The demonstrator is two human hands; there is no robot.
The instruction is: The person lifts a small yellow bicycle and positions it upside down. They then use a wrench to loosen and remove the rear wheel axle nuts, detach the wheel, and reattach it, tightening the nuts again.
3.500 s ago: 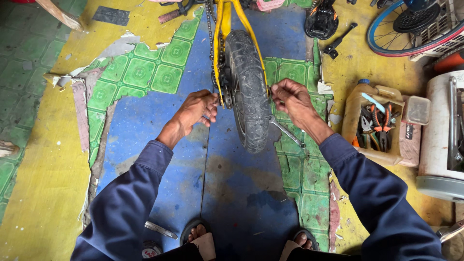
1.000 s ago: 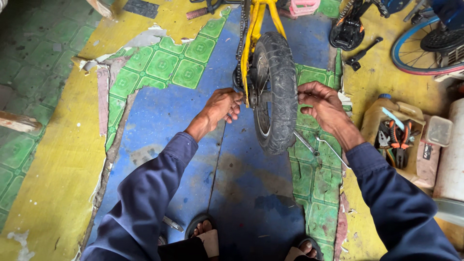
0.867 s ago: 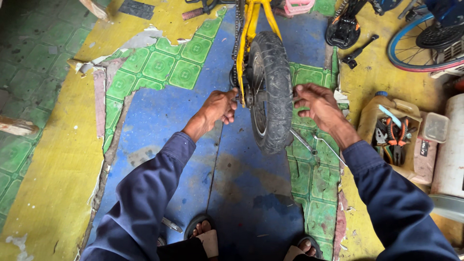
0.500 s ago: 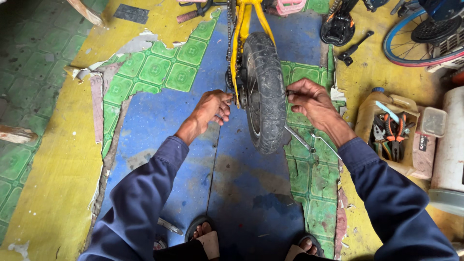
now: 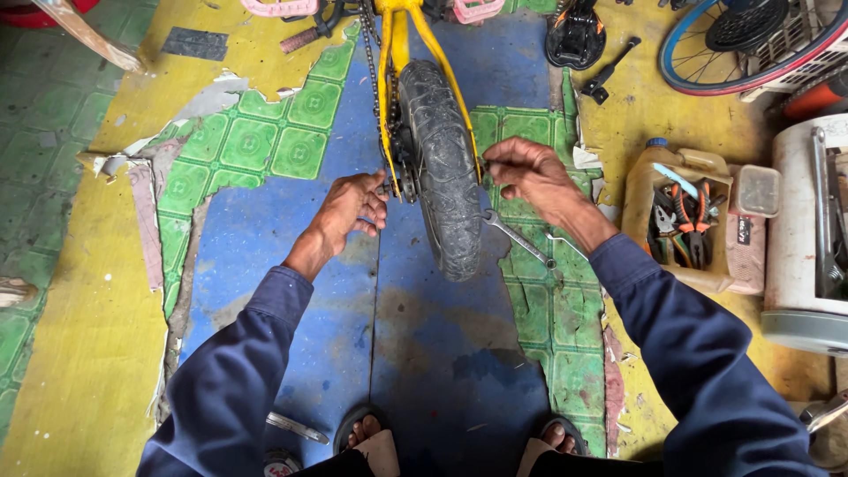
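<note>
A small yellow bicycle frame (image 5: 395, 53) lies upside down on the floor with its black rear tyre (image 5: 439, 168) pointing toward me. My left hand (image 5: 352, 206) reaches the left end of the wheel axle beside the chain (image 5: 372, 88), fingers curled at the nut. My right hand (image 5: 528, 174) pinches the right end of the axle at the frame's fork. A silver spanner (image 5: 518, 238) lies on the floor just under my right wrist, not held.
A cut-open yellow jug (image 5: 678, 212) holding pliers and other tools stands at right, next to a white drum (image 5: 813, 238). A blue-rimmed wheel (image 5: 751, 44) and a black saddle (image 5: 576, 37) lie at the back. Pink pedals (image 5: 281, 9) show at top. My sandalled feet (image 5: 371, 433) are below.
The view has shifted slightly. Both hands stay at the axle ends, the right hand's fingers working at the right side; the wheel stays in place.
</note>
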